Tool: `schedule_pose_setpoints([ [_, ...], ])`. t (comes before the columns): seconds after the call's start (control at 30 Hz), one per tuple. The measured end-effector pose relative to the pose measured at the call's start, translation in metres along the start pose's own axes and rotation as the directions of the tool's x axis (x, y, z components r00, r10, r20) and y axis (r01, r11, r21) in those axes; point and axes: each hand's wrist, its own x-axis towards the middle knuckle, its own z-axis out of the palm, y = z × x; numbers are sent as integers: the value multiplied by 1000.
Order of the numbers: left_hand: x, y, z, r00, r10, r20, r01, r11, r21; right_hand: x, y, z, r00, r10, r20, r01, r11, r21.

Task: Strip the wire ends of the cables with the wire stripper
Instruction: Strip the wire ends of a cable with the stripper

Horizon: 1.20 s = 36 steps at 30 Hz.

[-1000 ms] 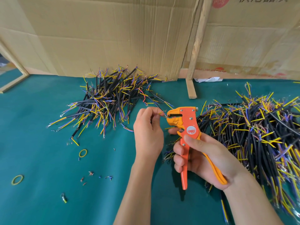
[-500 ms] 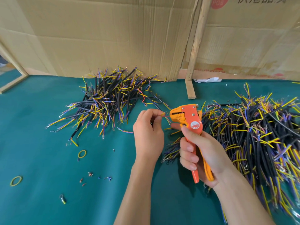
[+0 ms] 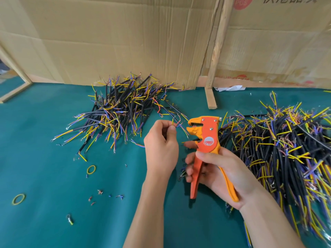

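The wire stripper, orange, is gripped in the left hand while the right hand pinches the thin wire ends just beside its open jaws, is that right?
Not quite: the hands are swapped. In the head view the right hand grips the orange wire stripper by its handles, and the left hand pinches the thin wire ends just beside its open jaws.

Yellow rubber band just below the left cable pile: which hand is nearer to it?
Left. The left hand, pinching thin wires, is just right of the yellow rubber band. The right hand, gripping the wire stripper, is farther right, beyond the left one.
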Motion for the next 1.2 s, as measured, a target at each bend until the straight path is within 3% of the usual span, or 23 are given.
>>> schedule_pose_setpoints([
  [0.53, -2, 1, 2, 997, 20, 77, -21, 1000, 15, 1, 2, 3, 1000, 27, 3, -27, 1000, -17],
  [0.7, -2, 3, 4, 997, 21, 79, -21, 1000, 0, 7, 5, 6, 991, -64, -117, 68, 997, 34],
  [0.8, -4, 2, 8, 995, 35, 93, -37, 999, 22, 9, 6, 5, 976, -118, -185, 147, 977, 153],
  [0.97, -3, 0, 7, 996, 65, 54, -66, 997, 25, 4, -3, -6, 978, -154, -143, 177, 972, 156],
  [1.03, -3, 0, 6, 997, 71, 34, -74, 995, 69, 6, -1, -7, 976, -146, -164, 173, 971, 163],
  [1.1, -2, -4, 2, 994, 94, -50, -81, 971, 224, 7, 1, -6, 977, -139, -164, 166, 973, 161],
  [1.2, 1, -13, -13, 961, 62, -270, 91, 851, 518, 6, 0, -5, 978, -127, -167, 153, 977, 149],
])
